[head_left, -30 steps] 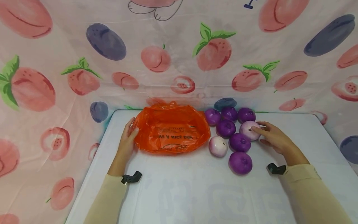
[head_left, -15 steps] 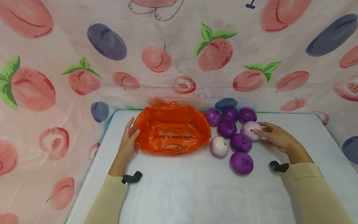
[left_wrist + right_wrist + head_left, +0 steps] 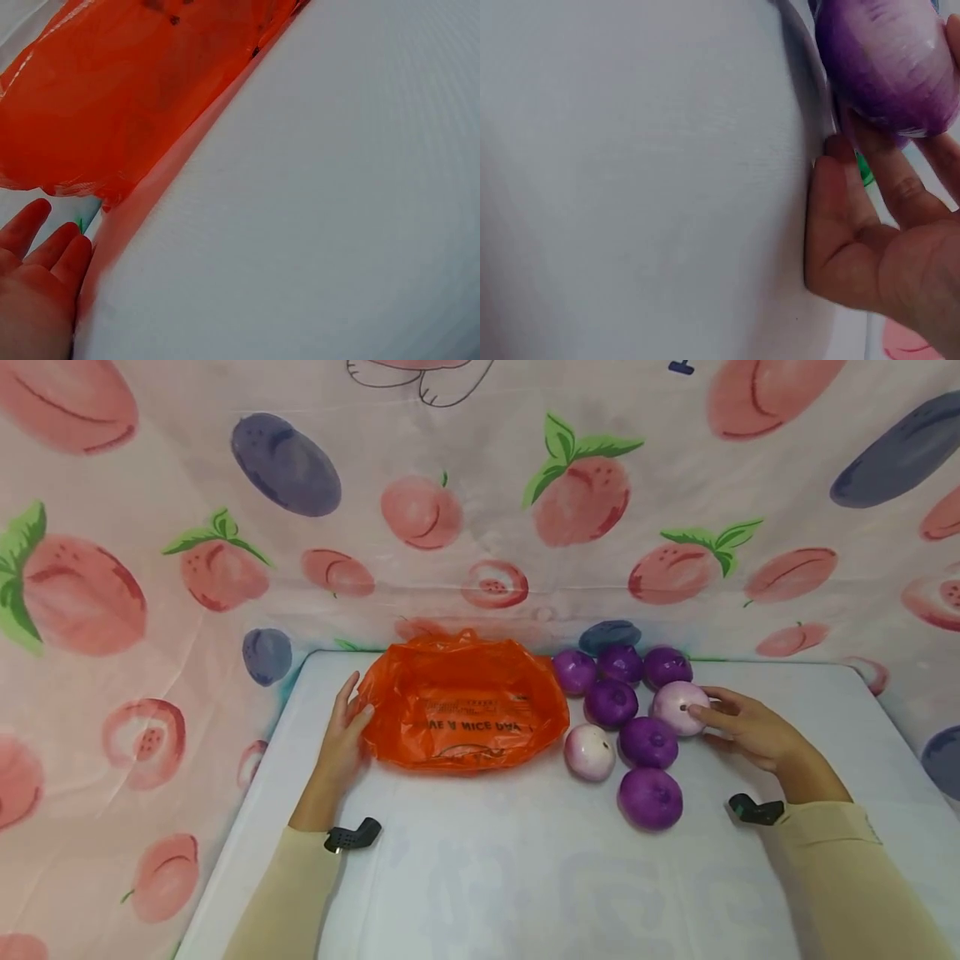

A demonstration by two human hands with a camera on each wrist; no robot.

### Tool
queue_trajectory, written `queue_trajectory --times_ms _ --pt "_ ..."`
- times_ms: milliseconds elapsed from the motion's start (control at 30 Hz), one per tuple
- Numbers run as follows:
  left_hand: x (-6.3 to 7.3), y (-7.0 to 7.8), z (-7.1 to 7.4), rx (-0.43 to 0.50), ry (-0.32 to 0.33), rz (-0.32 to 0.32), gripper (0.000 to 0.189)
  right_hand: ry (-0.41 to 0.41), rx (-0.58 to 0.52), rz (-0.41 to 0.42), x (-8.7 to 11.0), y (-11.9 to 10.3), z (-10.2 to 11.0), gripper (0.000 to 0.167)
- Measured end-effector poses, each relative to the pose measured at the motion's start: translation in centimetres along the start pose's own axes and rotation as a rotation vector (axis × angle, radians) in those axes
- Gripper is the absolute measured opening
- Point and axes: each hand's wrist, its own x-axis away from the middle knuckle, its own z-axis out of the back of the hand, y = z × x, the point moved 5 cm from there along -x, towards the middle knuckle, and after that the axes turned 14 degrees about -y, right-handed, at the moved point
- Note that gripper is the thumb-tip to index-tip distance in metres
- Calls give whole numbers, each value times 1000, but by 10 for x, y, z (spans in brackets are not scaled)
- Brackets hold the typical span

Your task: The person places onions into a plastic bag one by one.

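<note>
My right hand holds a pale pinkish-white onion, thumb on its near face and fingers round its far right side. In the right wrist view the onion shows purple and white streaks above the curled fingers. At the left, my left hand rests beside an orange plastic bag that lies with its mouth spread towards me. Its thumb lies near the bag's left edge; in the left wrist view the fingers are loosely extended just below the bag.
Several purple onions and another pale onion sit between the bag and my right hand. All stand on a white-covered table. Behind it rises a fruit-printed cloth, which also covers the left side.
The pale onion has shifted slightly right, away from the purple ones, with my right hand. My left hand and the bag have stayed in place.
</note>
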Motion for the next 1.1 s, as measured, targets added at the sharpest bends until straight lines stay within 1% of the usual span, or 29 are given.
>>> queue_trajectory --times_ms 100,200,233,367,533,633,733,833,900,1100 --pt "-1 0 1 -11 -4 6 63 -1 -78 37 2 0 1 50" --pt "-2 0 3 -18 -5 7 64 10 -117 66 5 0 1 41" --pt "-2 0 3 -21 -4 5 64 16 -126 72 6 0 1 39" --pt "-1 2 4 -23 0 -2 64 46 -103 100 9 -7 -2 35" --pt "-1 1 4 -2 -1 -4 65 66 -110 172 10 -28 -12 35" --pt "-1 1 3 18 -2 -4 64 60 -92 195 9 -41 -22 37" --pt "0 1 2 25 -9 -3 64 40 -74 209 9 -53 -33 38" --pt "1 2 1 16 -14 -2 65 16 -81 226 7 -64 -42 39" --pt "1 3 0 8 -14 -2 65 17 -79 227 5 -70 -47 40" --pt "0 1 0 16 -13 -1 64 2 -48 233 0 -82 -61 40"
